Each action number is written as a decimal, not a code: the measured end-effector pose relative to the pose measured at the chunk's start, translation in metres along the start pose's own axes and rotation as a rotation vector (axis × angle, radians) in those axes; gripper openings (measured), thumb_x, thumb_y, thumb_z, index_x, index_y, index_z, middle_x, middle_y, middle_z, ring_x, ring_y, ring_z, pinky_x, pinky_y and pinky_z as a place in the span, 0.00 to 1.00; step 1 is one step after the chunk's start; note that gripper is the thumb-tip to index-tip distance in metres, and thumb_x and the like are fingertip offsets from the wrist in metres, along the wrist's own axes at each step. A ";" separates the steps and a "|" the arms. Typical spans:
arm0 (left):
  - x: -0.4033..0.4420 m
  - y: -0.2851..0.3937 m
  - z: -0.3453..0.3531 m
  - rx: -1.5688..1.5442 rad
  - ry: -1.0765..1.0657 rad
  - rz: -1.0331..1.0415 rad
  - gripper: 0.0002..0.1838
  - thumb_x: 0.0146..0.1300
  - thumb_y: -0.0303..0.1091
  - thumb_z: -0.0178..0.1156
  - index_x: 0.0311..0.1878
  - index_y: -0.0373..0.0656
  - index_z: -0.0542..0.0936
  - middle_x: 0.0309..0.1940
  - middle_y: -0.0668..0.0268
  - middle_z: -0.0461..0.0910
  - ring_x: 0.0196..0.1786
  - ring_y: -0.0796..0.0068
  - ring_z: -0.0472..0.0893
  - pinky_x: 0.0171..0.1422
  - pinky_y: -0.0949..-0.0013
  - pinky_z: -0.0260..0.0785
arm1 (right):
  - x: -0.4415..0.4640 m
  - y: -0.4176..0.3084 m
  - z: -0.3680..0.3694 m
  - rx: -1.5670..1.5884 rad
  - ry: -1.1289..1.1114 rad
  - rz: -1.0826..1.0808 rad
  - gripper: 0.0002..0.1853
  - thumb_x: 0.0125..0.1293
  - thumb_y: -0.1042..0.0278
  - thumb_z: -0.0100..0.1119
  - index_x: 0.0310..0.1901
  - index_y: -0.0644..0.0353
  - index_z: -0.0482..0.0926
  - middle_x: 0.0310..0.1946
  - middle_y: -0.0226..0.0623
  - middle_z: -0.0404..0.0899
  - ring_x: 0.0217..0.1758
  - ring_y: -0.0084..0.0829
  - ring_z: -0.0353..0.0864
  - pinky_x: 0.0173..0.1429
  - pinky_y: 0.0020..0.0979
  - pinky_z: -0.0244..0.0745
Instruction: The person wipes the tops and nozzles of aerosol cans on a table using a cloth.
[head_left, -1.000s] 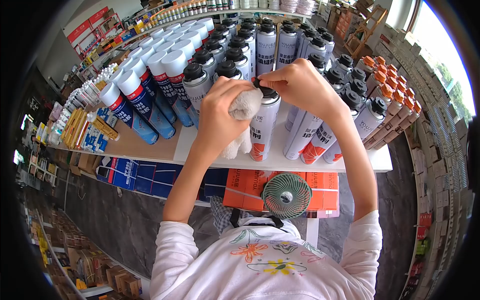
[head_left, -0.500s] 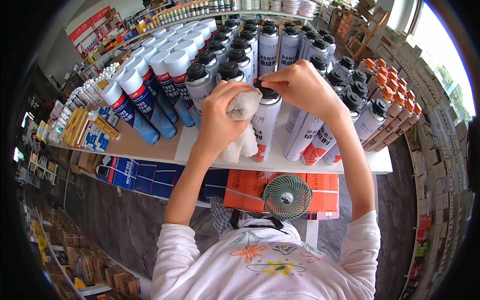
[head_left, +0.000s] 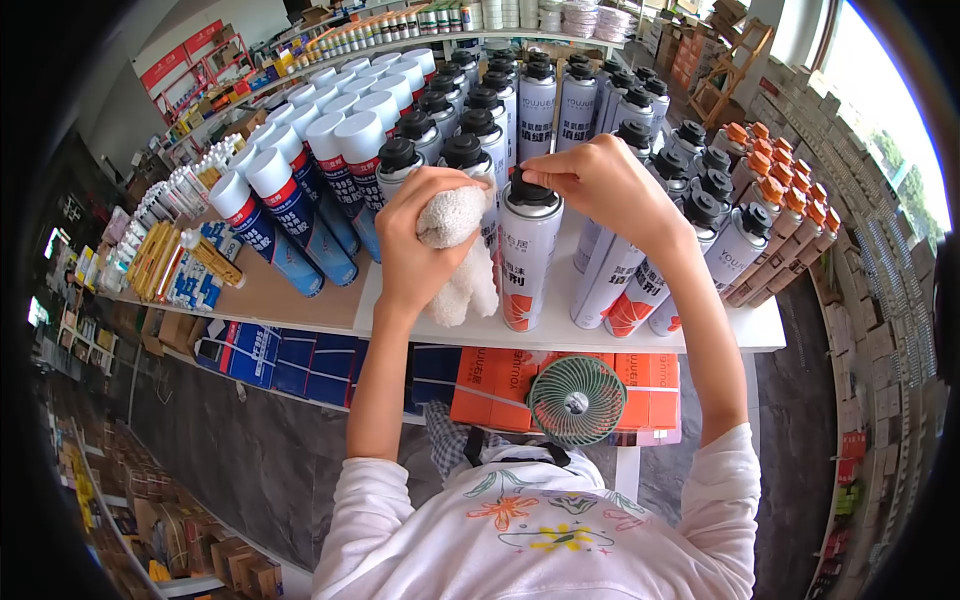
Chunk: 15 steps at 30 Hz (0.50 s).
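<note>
Held a bunched white cloth [head_left: 452, 215] in the left grip [head_left: 405, 243], wrapped snugly around it, with loose ends hanging below and to the right of that grip. Could not tell of any contact between the lowest end and the table [head_left: 745, 322]. Pinched a black cap [head_left: 524, 191] in the right grip [head_left: 612, 190], drawn to a narrow hold at its tip. Had the can [head_left: 527, 250] under that cap standing upright on the table, between the two grips, just right of the cloth and directly below the tip of the right grip. Showed an orange patch [head_left: 518, 307] low on the can. Had blue cans [head_left: 300, 228] in rows to the left of the left grip, and tubes [head_left: 152, 256] farther out on that side. Had black-capped cans [head_left: 538, 100] beyond both grips, with others to the right of and below the right grip; had orange-capped cans [head_left: 795, 215] well to its right. Had a green fan [head_left: 577, 400] below both grips, in front of orange boxes [head_left: 482, 388], with blue boxes [head_left: 300, 365] below and left of the left grip.
</note>
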<state>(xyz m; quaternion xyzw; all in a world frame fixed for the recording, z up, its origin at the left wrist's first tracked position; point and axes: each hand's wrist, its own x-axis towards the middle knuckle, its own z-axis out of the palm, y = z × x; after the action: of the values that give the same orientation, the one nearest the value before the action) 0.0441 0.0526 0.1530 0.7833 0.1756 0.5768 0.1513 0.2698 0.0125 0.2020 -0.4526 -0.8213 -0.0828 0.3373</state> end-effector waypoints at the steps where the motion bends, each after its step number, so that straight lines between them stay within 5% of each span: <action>1: 0.000 0.003 0.003 -0.005 -0.007 0.000 0.21 0.40 0.14 0.69 0.42 0.40 0.85 0.42 0.65 0.85 0.46 0.63 0.82 0.52 0.65 0.75 | -0.001 -0.002 -0.002 -0.001 0.002 0.008 0.08 0.64 0.71 0.69 0.45 0.57 0.90 0.29 0.45 0.86 0.26 0.40 0.85 0.34 0.33 0.79; 4: -0.002 0.009 0.015 0.252 0.005 0.121 0.25 0.36 0.14 0.68 0.44 0.41 0.86 0.43 0.69 0.84 0.46 0.63 0.81 0.49 0.63 0.76 | -0.001 -0.008 -0.009 -0.004 -0.056 0.046 0.08 0.64 0.70 0.69 0.45 0.57 0.90 0.30 0.44 0.87 0.27 0.40 0.85 0.35 0.33 0.80; 15: -0.013 0.006 0.019 0.463 -0.121 0.384 0.33 0.30 0.17 0.68 0.49 0.41 0.87 0.46 0.69 0.84 0.46 0.64 0.81 0.44 0.64 0.77 | 0.003 -0.003 -0.002 -0.042 -0.014 0.023 0.07 0.65 0.70 0.68 0.44 0.58 0.90 0.24 0.46 0.83 0.24 0.43 0.81 0.32 0.35 0.77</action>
<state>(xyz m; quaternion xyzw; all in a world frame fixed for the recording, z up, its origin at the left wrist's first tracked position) 0.0595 0.0406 0.1388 0.8488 0.1417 0.4917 -0.1327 0.2675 0.0113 0.2061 -0.4697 -0.8164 -0.0930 0.3230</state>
